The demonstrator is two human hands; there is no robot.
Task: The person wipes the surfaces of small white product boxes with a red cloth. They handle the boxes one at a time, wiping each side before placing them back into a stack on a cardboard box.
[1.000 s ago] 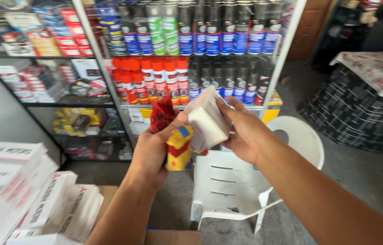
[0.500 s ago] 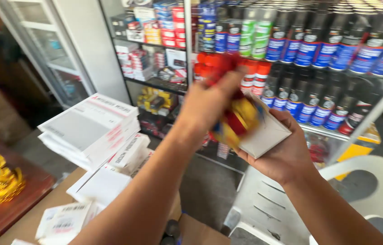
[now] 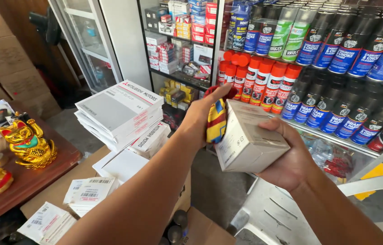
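Note:
My right hand (image 3: 289, 165) cradles a small white cardboard box (image 3: 246, 140) from below, thumb on its top edge. My left hand (image 3: 203, 115) grips a red, yellow and blue cloth (image 3: 216, 120) and presses it against the box's left side. Both hands are raised at chest height in front of a shelf of spray cans (image 3: 336, 41). The cloth is partly hidden behind my left fingers and the box.
A stack of flat white and grey boxes (image 3: 119, 111) rests on brown cartons at the left. A gold cat figurine (image 3: 26, 140) stands on a dark wooden table (image 3: 28, 181). A white plastic chair (image 3: 286, 218) sits below my hands. Glass shelving with small packages stands behind.
The view has swung left and the flat boxes and figurine have come into sight. My hands still hold the cloth and box together, with the cloth now pressed on the box's left side.

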